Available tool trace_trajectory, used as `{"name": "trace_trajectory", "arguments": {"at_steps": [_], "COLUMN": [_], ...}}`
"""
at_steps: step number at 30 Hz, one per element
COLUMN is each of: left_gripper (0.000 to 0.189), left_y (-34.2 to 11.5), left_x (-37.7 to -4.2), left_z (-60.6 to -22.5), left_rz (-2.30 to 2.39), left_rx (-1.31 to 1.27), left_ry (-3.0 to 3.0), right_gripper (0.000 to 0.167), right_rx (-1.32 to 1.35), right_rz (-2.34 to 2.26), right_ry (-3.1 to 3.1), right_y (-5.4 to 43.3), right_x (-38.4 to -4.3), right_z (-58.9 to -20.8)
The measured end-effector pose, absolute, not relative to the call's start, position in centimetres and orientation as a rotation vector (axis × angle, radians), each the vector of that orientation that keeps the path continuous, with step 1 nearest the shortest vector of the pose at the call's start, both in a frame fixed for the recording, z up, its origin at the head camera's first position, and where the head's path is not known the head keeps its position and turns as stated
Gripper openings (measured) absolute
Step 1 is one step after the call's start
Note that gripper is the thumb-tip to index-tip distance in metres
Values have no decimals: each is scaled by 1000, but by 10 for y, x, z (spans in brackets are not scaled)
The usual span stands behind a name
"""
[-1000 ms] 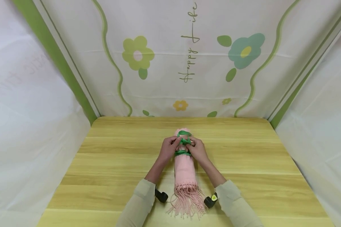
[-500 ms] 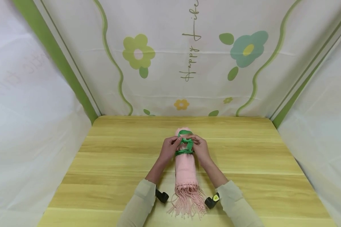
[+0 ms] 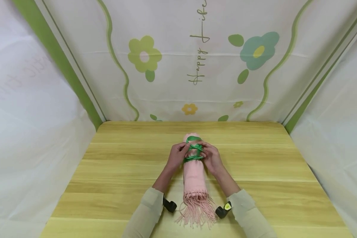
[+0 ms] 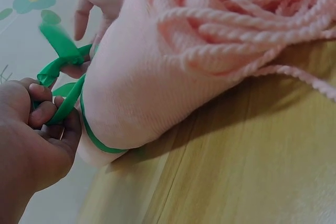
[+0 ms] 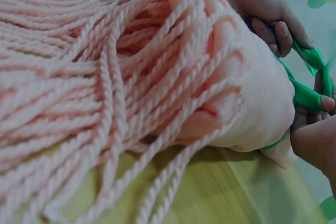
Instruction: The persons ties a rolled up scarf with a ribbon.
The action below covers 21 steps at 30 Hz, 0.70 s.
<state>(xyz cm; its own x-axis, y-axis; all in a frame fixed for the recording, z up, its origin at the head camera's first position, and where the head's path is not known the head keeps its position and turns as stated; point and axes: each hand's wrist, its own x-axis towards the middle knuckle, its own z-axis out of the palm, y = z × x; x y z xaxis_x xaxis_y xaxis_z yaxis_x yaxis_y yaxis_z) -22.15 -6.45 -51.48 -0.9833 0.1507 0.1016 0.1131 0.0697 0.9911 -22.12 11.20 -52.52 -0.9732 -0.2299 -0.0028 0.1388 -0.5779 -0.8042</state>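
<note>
A rolled pink scarf [image 3: 194, 177] lies lengthwise on the table, its twisted fringe [image 3: 196, 210] toward me. Green ribbon [image 3: 195, 147] goes round its far part and crosses into a loose knot on top. My left hand [image 3: 177, 154] pinches the ribbon at the left of the knot; the left wrist view shows that hand [image 4: 39, 135] with curled fingers around a loop. On the other side, my right hand [image 3: 212, 158] holds another stretch of ribbon. In the right wrist view its fingertips pinch a green strand [image 5: 308, 97], and the scarf's fringe covers much of the foreground.
The wooden table [image 3: 116, 178] extends on both sides of the scarf. White curtain panels [image 3: 172, 86] with printed flowers stand behind and beside it. A black wrist camera [image 3: 169, 205] sits at the left sleeve, another black camera [image 3: 223, 211] at the right.
My right hand has shifted slightly right and its fingers have spread from their earlier pinch by the knot. The ribbon on that side has changed its lie. My left hand keeps its place.
</note>
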Motion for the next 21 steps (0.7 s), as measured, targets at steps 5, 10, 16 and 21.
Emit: {"name": "trace_trajectory", "arguments": {"at_steps": [5,10,16,21], "left_gripper": [46,46,47,43], "left_y": [-64,-64,-65,-66], "left_x": [-220,-220,-221,-218], "left_z": [-515,-518,-518,-509], "left_rz": [2106,2099,2106,2106], "left_rx": [306,316,301,276], "left_ry": [2281,2280,2260,2228], "right_gripper": [23,17,16,16], "right_rx": [-100,-12,-30,-98], "right_rz": [-2638,-2687,-2653,-2611], "right_ry": [1245,1144,1197,1231], "right_y": [112,111,112,114], "right_x": [-221,-223,-224,-225], "right_z": [-522,-522,-523,-525]}}
